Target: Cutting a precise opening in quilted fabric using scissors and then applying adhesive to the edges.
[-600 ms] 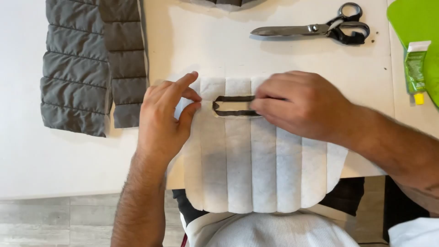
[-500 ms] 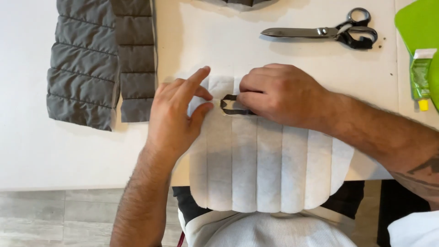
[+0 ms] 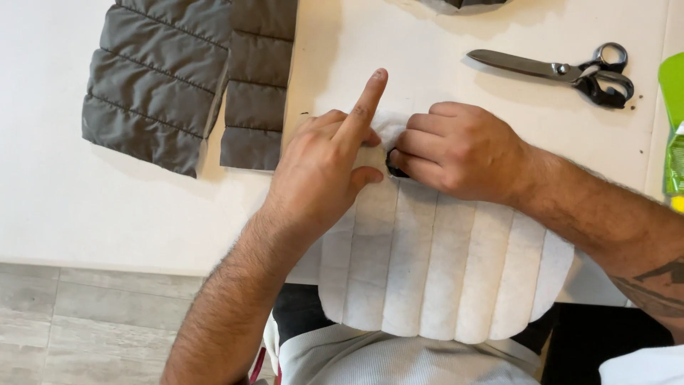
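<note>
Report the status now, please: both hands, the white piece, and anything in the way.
Left hand and right hand pressed on white quilted panel, covering its dark slit. Left index finger raised. Scissors and grey quilted fabric lie apart. Nothing in the way.

The padded panel (image 3: 442, 278) was white with lengthwise ribs, and a small black piece (image 3: 391, 165) showed on it. The quilted fabric (image 3: 160, 85) was grey with stitched bands; the scissors (image 3: 563, 70) had black handles on a white table (image 3: 107, 214).

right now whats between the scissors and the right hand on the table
Nothing: in the head view only bare white table lies between the scissors and the right hand, which rests on the white quilted pad.
</note>
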